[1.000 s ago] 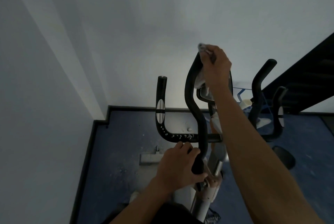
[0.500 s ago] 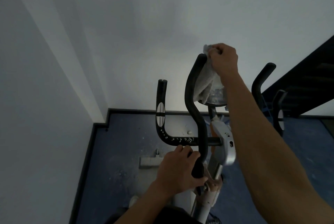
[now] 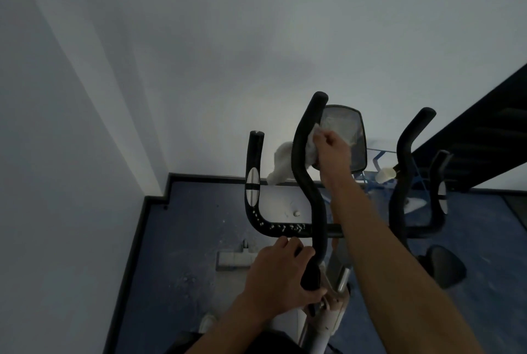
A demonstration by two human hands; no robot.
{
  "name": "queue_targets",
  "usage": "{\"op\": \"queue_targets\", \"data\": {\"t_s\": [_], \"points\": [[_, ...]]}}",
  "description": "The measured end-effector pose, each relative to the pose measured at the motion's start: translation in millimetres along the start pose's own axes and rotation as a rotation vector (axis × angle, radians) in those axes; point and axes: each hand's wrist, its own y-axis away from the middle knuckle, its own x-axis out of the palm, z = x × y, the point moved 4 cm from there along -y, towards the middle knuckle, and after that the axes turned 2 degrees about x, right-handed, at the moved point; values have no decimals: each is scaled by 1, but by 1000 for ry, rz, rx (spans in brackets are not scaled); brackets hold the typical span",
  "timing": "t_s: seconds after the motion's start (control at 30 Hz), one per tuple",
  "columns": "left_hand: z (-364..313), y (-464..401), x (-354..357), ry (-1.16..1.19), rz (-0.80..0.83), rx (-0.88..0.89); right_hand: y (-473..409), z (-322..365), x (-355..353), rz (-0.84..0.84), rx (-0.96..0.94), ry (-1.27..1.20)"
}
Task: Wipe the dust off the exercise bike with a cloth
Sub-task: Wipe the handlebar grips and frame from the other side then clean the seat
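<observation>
White cloth [image 3: 312, 144] is bunched in our right hand [image 3: 333, 151], fingers curled round it, pressed against the exercise bike [image 3: 310, 196] at its console beside the upper black handlebar. Our left hand [image 3: 281, 276] wraps the lower end of that same bar.

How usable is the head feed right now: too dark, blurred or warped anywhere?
Head view: dim and bluish, with a soft shadow on the wall; the black handlebar reads almost as a silhouette, the cloth and right hand are slightly soft, the left hand is sharper, and wide-angle distortion bends the wall edges.
</observation>
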Motion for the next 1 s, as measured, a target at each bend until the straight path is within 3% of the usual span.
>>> {"op": "queue_targets", "data": {"t_s": [0.1, 0.23, 0.4, 0.47, 0.57, 0.63, 0.73, 0.8, 1.0], "points": [[-1, 0, 0, 9, -15, 3, 10, -1, -4, -155, -141, 100], [-1, 0, 0, -12, -26, 3, 21, 44, 7, -446, -556, 14], [-2, 0, 0, -13, -16, -9, 10, 52, 30, -437, -740, 330], [-1, 0, -1, -11, -11, -7, 7, 27, 35, -340, -709, 442], [-1, 0, 0, -16, -3, -8, 12, 4, 37, -212, -668, 397], [-1, 0, 1, -22, -10, -9, 15, 15, 28, -278, -635, 279], [-1, 0, 1, -38, -17, -3, 14, 43, 10, -513, -557, 38], [-1, 0, 1, -29, -34, -4, 10, 45, 9, -512, -486, -28], [-1, 0, 0, -3, -88, 5, 11, -17, 5, -207, -334, 337]]}}
